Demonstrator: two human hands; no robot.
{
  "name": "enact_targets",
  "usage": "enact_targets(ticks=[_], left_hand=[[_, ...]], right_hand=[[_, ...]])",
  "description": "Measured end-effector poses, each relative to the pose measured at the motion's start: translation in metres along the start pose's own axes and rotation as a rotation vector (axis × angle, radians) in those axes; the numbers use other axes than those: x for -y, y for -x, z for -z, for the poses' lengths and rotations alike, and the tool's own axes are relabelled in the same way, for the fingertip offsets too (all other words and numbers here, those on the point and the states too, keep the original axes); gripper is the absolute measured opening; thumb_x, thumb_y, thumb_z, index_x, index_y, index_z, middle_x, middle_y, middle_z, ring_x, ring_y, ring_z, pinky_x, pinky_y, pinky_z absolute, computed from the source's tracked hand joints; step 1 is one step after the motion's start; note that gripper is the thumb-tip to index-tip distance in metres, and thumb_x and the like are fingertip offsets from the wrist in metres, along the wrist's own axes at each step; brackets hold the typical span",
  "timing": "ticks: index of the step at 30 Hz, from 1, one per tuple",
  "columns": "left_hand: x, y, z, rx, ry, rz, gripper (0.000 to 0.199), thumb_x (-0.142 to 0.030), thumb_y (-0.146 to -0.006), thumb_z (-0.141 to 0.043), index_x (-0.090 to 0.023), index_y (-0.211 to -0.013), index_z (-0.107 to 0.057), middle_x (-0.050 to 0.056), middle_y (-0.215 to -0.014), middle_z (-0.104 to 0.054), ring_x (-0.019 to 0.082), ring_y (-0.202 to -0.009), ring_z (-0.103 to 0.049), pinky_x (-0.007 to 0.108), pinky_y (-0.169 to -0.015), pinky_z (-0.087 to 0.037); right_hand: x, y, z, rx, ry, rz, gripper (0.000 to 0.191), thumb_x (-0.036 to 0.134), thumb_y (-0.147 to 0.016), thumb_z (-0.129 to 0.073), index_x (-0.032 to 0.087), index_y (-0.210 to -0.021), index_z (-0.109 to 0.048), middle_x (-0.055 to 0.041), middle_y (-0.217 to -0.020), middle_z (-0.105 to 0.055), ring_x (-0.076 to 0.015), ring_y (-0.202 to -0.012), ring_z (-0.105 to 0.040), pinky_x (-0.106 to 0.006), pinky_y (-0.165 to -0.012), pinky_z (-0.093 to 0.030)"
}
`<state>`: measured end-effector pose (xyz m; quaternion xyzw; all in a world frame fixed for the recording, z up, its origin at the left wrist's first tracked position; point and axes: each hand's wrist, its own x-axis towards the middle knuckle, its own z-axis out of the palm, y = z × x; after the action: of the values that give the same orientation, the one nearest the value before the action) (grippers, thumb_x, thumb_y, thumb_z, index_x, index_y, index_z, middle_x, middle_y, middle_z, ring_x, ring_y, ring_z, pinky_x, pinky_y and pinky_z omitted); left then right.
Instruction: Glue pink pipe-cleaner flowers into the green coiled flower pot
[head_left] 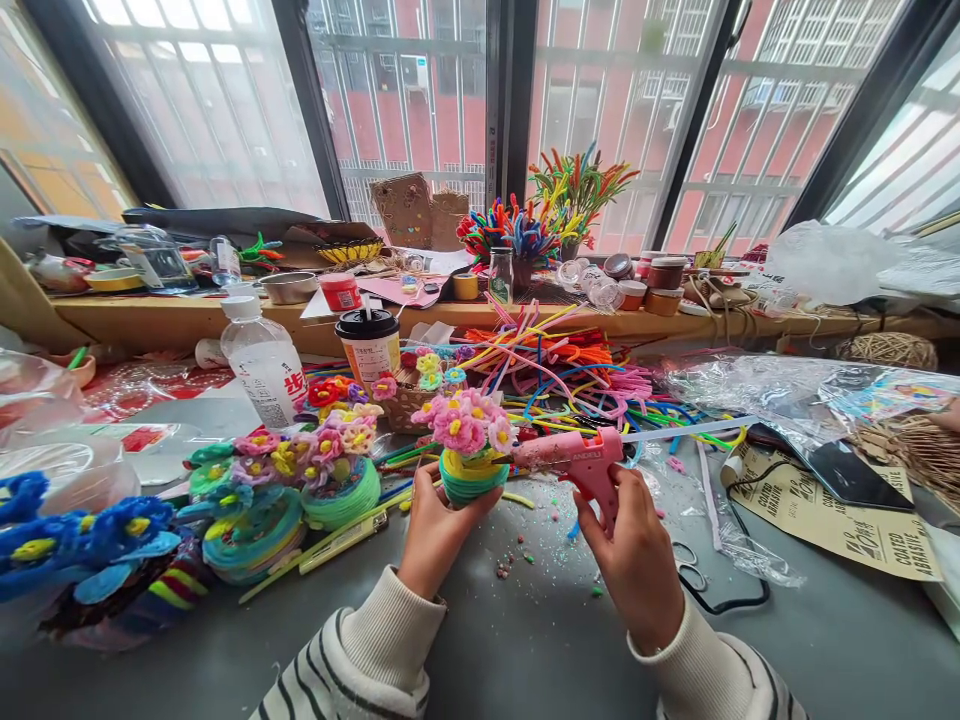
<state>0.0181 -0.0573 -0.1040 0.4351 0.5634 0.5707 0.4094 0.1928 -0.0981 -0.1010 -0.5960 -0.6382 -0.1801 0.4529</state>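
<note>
My left hand (442,530) is wrapped round a small flower pot (466,480) banded in yellow and teal, which it holds up over the table. Pink fuzzy flowers (465,420) with yellow centres fill the top of the pot. In my right hand (634,560) is a pink hot glue gun (589,465), gripped by its handle. The gun points left, its nozzle at the pot's rim just under the flowers; whether it touches cannot be made out. A long translucent glue stick (686,430) sticks out of the gun's back end.
Finished-looking flower pots (255,520) crowd the left, with a yellow cutter (343,542) beside them. Behind stand a water bottle (259,360), a lidded cup (369,345) and heaped pipe cleaners (555,350). Scissors (690,565), a black cable (739,605), a phone (844,470) and sandpaper (832,515) lie right.
</note>
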Motion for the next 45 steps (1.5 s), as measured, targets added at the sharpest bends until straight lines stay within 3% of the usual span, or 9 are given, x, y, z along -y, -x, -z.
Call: enact_targets(ticks=[6, 14, 19, 30, 34, 41, 45], left_hand=[[0.004, -0.002, 0.001, 0.010, 0.007, 0.004, 0.069, -0.041, -0.039, -0.076, -0.018, -0.093, -0.042, 0.008, -0.091, -0.058, 0.021, -0.077, -0.059, 0.037, -0.072, -0.044], [-0.006, 0.002, 0.001, 0.006, 0.026, 0.042, 0.064, -0.037, -0.041, -0.077, -0.018, -0.091, -0.042, 0.004, -0.083, -0.058, 0.020, -0.077, -0.058, 0.037, -0.073, -0.044], [-0.008, 0.002, 0.004, 0.070, -0.011, 0.044, 0.064, -0.037, -0.044, -0.076, -0.018, -0.092, -0.040, 0.006, -0.089, -0.058, 0.019, -0.079, -0.058, 0.037, -0.073, -0.044], [-0.010, 0.002, 0.004, 0.083, 0.040, 0.064, 0.065, -0.035, -0.043, -0.077, -0.017, -0.094, -0.041, 0.006, -0.090, -0.058, 0.019, -0.080, -0.058, 0.033, -0.071, -0.044], [-0.011, 0.004, 0.002, 0.075, 0.155, 0.079, 0.063, -0.034, -0.042, -0.077, -0.018, -0.093, -0.044, 0.004, -0.084, -0.060, 0.018, -0.075, -0.059, 0.033, -0.072, -0.043], [-0.019, 0.008, 0.002, 0.223, 0.442, 0.096, 0.062, -0.029, -0.044, -0.077, -0.017, -0.098, -0.049, 0.008, -0.099, -0.060, 0.024, -0.098, -0.054, 0.037, -0.085, -0.040], [-0.020, 0.007, 0.002, 0.180, 0.459, 0.093, 0.066, -0.028, -0.043, -0.077, -0.018, -0.102, -0.050, 0.008, -0.104, -0.059, 0.025, -0.101, -0.052, 0.037, -0.088, -0.039]], right_hand=[[0.001, 0.000, 0.000, -0.009, 0.013, 0.005, 0.025, 0.038, -0.085, -0.035, 0.017, -0.099, -0.038, -0.0076, -0.081, -0.054, -0.0188, -0.070, -0.056, -0.030, -0.054, -0.046], [-0.002, 0.002, -0.001, 0.010, 0.019, -0.006, 0.028, 0.040, -0.084, -0.036, 0.018, -0.100, -0.037, -0.0075, -0.083, -0.053, -0.0195, -0.072, -0.056, -0.030, -0.052, -0.046], [-0.002, 0.003, -0.001, 0.014, 0.028, -0.021, 0.031, 0.043, -0.084, -0.035, 0.017, -0.100, -0.038, -0.0082, -0.085, -0.053, -0.0188, -0.071, -0.057, -0.029, -0.053, -0.047], [-0.021, 0.002, -0.002, 0.023, 0.033, -0.162, 0.044, 0.056, -0.076, -0.041, 0.017, -0.096, -0.041, -0.0079, -0.082, -0.056, -0.0192, -0.069, -0.057, -0.028, -0.050, -0.043], [-0.036, -0.003, -0.003, 0.027, 0.035, -0.246, 0.053, 0.062, -0.072, -0.039, 0.015, -0.095, -0.045, -0.0105, -0.081, -0.057, -0.0222, -0.073, -0.056, -0.032, -0.057, -0.044], [-0.069, -0.014, 0.001, 0.234, 0.063, -0.583, 0.064, 0.062, -0.058, -0.048, 0.012, -0.098, -0.052, -0.0135, -0.084, -0.061, -0.0255, -0.071, -0.057, -0.036, -0.064, -0.043], [-0.078, -0.013, 0.000, 0.404, 0.053, -0.666, 0.055, 0.057, -0.059, -0.048, 0.016, -0.095, -0.054, -0.0094, -0.080, -0.062, -0.0237, -0.068, -0.058, -0.033, -0.060, -0.042]])
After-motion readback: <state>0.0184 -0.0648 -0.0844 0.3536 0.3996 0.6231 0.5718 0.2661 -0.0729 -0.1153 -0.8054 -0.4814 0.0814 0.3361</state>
